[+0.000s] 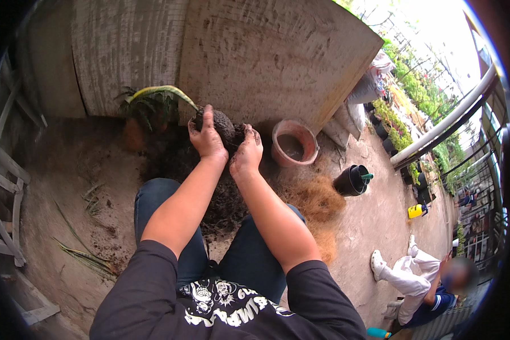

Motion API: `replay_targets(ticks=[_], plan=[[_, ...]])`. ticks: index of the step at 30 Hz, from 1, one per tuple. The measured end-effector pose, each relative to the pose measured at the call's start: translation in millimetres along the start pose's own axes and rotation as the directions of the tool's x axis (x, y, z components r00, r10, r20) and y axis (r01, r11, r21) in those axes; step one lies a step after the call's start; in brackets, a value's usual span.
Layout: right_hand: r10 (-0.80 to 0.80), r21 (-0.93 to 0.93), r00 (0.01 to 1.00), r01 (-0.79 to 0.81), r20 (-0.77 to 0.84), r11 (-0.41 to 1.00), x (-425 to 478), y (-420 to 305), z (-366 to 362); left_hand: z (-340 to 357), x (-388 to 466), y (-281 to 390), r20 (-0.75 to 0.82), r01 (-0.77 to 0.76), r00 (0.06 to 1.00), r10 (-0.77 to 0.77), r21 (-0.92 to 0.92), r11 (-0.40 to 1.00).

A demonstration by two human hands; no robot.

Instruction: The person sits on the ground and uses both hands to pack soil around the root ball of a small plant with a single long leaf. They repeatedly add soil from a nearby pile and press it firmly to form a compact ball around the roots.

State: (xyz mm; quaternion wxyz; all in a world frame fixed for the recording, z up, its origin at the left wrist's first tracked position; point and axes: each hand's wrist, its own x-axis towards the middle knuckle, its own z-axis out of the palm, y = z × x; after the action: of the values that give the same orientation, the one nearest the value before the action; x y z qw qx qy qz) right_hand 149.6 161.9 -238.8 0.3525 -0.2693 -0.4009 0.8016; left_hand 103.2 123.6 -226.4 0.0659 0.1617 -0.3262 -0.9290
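Note:
A dark, rounded root ball of soil (222,126) rests in my left hand (208,138), its thumb laid over the top. From its left side a yellow-edged snake plant leaf (163,90) arches out. My right hand (247,151), dirty with soil, is raised just right of the ball with dark soil at its fingertips; whether it holds a clump is unclear. Beneath both hands, loose dark soil (223,208) is heaped on the floor between my knees.
Right of the hands stand a clay-coloured bucket of murky water (295,144), coconut fibre (318,199) and stacked black pots (352,180). Wooden boards (276,55) rise ahead. Cut leaves (87,257) lie left. A seated person (420,280), a yellow bottle (415,211) and sacks (348,119) are further right.

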Motion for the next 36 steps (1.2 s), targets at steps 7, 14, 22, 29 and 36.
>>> replay_targets(ticks=[7,14,22,29,36], plan=[[0.186,0.141,0.982,-0.188,0.034,0.972,13.5,3.6,-4.7,-11.5,-5.9,-15.9,0.321,-0.227,0.918,0.232,-0.052,0.972],[0.396,0.244,0.898,-0.434,0.191,0.867,8.8,-4.1,3.5,-17.0,10.7,-8.4,0.245,-0.192,0.955,0.165,0.09,0.977],[0.124,-0.148,0.946,-0.082,0.299,0.986,-7.0,-2.8,13.0,-10.7,25.5,10.7,-0.02,0.376,0.924,-0.381,-0.126,0.918],[-0.045,-0.458,0.874,0.296,0.483,0.838,-6.0,4.3,12.3,-39.5,58.0,-30.5,0.104,0.588,0.801,-0.589,-0.324,0.742],[-0.1,-0.637,0.838,0.48,0.536,0.603,0.3,7.6,3.7,-26.6,43.8,-19.6,-0.035,0.572,0.802,-0.596,-0.244,0.783]])
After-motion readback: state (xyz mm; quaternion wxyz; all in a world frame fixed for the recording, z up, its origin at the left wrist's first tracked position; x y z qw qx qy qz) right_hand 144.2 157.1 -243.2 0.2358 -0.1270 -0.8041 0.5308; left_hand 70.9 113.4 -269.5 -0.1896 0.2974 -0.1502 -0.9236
